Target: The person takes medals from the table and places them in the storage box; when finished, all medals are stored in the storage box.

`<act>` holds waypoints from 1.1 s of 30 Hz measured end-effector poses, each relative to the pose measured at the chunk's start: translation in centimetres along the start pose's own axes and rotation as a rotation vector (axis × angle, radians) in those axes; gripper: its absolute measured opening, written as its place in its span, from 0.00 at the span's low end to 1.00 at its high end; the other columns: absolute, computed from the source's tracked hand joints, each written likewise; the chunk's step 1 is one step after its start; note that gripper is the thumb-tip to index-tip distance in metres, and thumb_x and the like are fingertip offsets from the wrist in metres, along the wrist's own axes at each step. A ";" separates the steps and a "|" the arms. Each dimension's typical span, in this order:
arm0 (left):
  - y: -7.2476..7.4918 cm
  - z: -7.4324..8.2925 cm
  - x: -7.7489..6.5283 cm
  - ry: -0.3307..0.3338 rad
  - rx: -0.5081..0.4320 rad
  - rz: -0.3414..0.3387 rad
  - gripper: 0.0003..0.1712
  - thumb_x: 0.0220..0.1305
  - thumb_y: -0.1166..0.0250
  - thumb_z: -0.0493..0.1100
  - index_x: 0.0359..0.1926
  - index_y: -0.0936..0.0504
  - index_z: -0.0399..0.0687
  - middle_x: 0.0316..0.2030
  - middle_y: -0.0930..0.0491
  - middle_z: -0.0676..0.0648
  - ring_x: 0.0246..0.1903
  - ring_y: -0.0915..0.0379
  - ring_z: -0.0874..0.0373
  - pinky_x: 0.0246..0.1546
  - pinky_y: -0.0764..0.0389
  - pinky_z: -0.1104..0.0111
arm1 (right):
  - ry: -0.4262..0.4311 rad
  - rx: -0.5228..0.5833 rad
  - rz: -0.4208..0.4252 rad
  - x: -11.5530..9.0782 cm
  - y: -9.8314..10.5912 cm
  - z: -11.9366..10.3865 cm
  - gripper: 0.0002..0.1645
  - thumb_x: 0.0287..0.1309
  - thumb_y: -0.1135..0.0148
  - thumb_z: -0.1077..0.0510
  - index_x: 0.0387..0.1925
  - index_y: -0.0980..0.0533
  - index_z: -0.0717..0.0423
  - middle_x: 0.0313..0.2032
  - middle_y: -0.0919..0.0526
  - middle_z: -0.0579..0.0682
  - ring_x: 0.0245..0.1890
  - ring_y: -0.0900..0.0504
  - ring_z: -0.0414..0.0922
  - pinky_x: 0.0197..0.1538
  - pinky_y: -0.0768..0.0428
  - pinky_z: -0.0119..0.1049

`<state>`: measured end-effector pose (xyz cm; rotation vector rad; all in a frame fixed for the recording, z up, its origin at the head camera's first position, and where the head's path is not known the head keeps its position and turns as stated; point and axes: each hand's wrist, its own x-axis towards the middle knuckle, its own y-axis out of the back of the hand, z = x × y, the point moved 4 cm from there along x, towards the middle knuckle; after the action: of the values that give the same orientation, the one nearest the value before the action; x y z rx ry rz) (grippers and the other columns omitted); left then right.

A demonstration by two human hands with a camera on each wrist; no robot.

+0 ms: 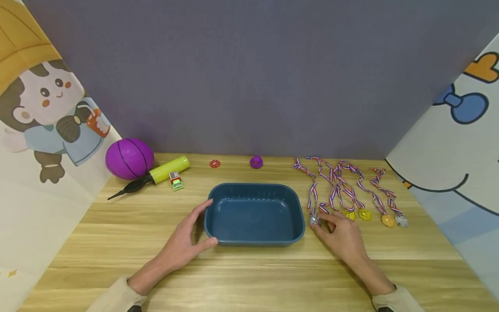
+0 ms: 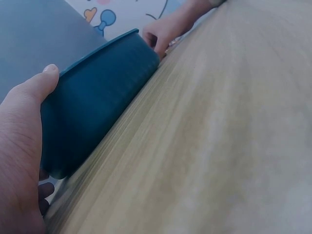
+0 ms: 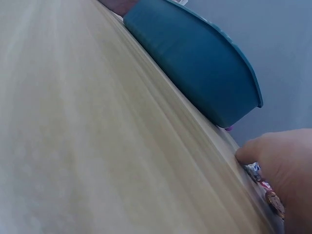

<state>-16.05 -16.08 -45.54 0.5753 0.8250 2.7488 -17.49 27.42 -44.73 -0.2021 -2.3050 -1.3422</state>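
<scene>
A dark blue plastic basin [image 1: 253, 242] sits on the wooden table. My left hand [image 1: 183, 242] holds its left end, thumb on the front corner of the rim and fingertips on the left side; the left wrist view shows the thumb against the outer wall. To the basin's right, my right hand [image 1: 345, 238] pinches a silver medal [image 1: 314, 220] lying on the table, its striped ribbon [image 1: 312, 195] stretching away behind. In the right wrist view, the right hand [image 3: 287, 170] partly hides the medals.
Right of the right hand lie gold medals [image 1: 365, 214], a bronze-toned medal [image 1: 388, 221] and another silver medal [image 1: 401, 221], with tangled ribbons. Behind are a purple ball [image 1: 130, 158], yellow pump [image 1: 169, 170], small red-and-green item [image 1: 176, 181], red chip [image 1: 215, 164] and small purple object [image 1: 256, 162].
</scene>
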 end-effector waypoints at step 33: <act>-0.1 -0.1 0.0 -0.014 0.011 -0.004 0.56 0.66 0.21 0.52 0.88 0.40 0.59 0.83 0.36 0.38 0.79 0.35 0.31 0.75 0.34 0.29 | 0.098 0.100 0.312 5.3 6.5 -2.3 0.14 0.51 0.17 0.61 0.42 0.06 0.60 0.19 0.33 0.46 0.23 0.42 0.33 0.29 0.45 0.29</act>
<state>-16.09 -16.07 -45.67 0.5940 0.8378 2.7348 -19.20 28.24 -36.27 -0.4337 -2.1454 -1.0555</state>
